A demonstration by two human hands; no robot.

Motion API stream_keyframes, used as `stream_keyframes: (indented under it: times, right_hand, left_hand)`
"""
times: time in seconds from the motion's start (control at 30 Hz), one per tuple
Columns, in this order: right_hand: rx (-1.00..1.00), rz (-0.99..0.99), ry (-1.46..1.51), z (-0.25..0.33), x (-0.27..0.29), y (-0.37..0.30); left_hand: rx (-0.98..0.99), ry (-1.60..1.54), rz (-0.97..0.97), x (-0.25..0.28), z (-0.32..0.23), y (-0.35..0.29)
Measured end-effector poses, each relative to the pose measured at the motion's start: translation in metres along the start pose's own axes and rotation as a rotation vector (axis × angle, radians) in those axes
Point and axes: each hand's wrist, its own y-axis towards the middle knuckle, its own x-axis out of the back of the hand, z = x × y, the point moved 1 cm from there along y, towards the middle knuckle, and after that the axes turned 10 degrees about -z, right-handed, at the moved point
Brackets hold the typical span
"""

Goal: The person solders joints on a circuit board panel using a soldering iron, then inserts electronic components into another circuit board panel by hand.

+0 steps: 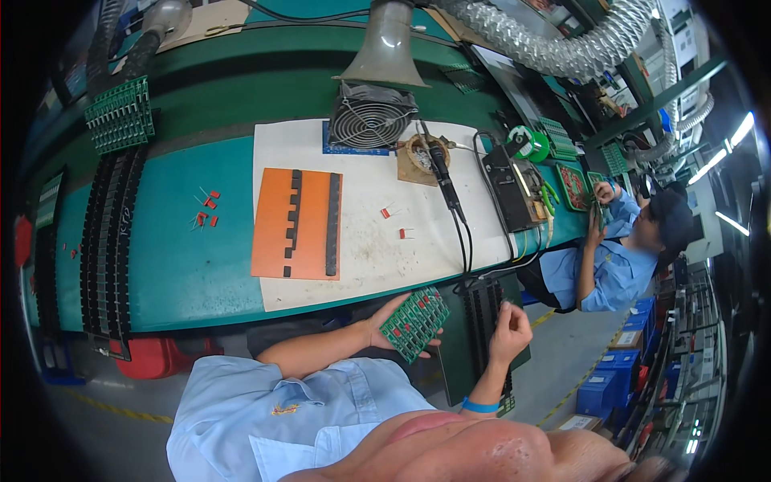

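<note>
A green circuit board panel [418, 320] with several red components on it lies tilted in my left hand [384, 321]. That hand grips it from the left and below, off the table's front edge, and its fingertips show at the board's lower right edge. My right hand [509, 336], with a blue band at the wrist, is raised to the right of the board and apart from it. Its fingers are curled together in a pinch; whatever they hold is too small to make out. Loose red components [389, 213] with wire leads lie on the white sheet [377, 265] beyond the board.
An orange board [271, 217] with black strips lies on the sheet. Behind are a fan [373, 116], a soldering iron [439, 165] and a solder spool [540, 145]. Black racks [112, 257] stand left; another rack [475, 321] is beside my right hand. A co-worker [618, 265] sits right.
</note>
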Motion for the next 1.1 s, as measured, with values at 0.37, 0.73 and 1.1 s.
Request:
stream_keyframes:
  times: [0.37,0.73,1.1]
  right_hand:
    - [0.831,0.761,0.356,0.139,-0.161,-0.019]
    - [0.747,0.485,0.504,0.129,-0.116,-0.014]
    - [-0.234,-0.192,-0.239,-0.182,0.039,0.03]
  left_hand:
    - [-0.13,0.17,-0.039,-0.019,0.005,-0.01]
    - [-0.33,0.554,-0.271,-0.031,0.009,-0.02]
    - [-0.024,0.153,-0.194,-0.036,0.017,0.003]
